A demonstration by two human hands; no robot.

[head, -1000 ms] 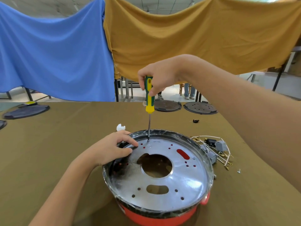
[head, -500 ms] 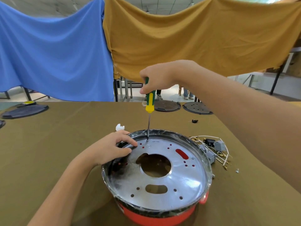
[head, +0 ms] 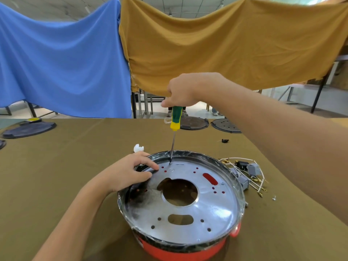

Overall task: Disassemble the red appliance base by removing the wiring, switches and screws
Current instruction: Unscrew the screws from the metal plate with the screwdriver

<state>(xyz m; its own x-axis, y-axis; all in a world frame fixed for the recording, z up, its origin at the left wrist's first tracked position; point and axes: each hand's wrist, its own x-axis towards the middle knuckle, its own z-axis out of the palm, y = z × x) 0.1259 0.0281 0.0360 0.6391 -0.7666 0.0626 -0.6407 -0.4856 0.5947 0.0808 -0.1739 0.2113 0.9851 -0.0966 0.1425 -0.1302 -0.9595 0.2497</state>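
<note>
Since a second ago the right hand (head: 183, 91) has turned round the top of the screwdriver (head: 175, 119), so more green handle shows beneath it while the tip stays planted at the far rim of the metal plate (head: 212, 206); I judge a screw is being backed out. At the left, the left hand (head: 125, 174) rests curled over the rim of the red appliance base (head: 180, 250), which sits on the brown table (head: 56, 166) (steadying it, by the look). Right of the base lies the pulled wiring with switches (head: 246, 172), and a loose screw (head: 274, 198) beside it. No brand or writing can be read anywhere.
</note>
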